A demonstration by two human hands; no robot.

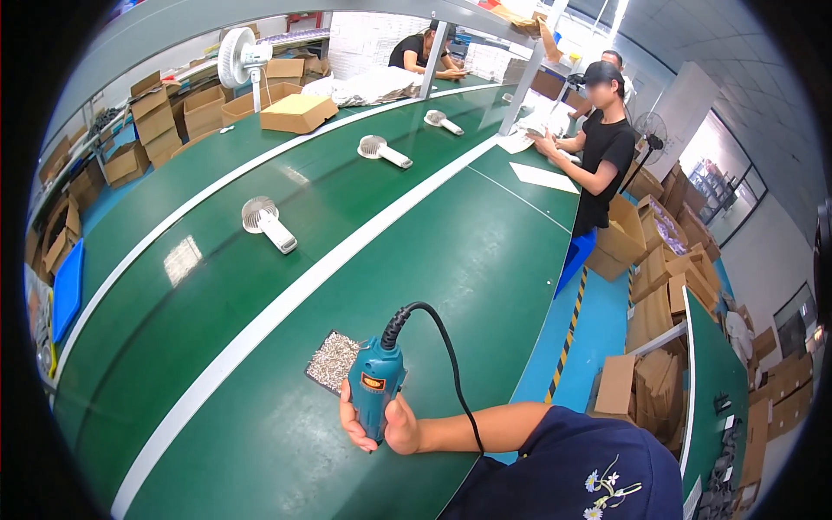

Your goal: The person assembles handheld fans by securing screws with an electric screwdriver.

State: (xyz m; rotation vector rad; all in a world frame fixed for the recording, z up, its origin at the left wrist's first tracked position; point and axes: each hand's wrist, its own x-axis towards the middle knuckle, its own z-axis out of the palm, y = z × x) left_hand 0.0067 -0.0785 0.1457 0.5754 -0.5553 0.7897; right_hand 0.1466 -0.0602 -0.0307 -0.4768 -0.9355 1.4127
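My right hand (pixel 381 423) is closed around a teal electric screwdriver (pixel 374 386), held upright above the green workbench with its tip pointing down. A black cord (pixel 446 338) leaves the top of the screwdriver and loops down over my right forearm. Just behind and to the left of the tool lies a black square tray (pixel 308 376) filled with small metal pieces that look like screws, partly covered by the tool and my fingers. My left hand is out of sight.
White handheld fans (pixel 277 232) lie spaced along the green conveyor belt (pixel 195 299). A white strip (pixel 286 314) separates belt from bench. Beyond a white sheet (pixel 543 178), a co-worker (pixel 604 143) stands at the bench's right edge. Cardboard boxes (pixel 617 234) line the right-hand floor.
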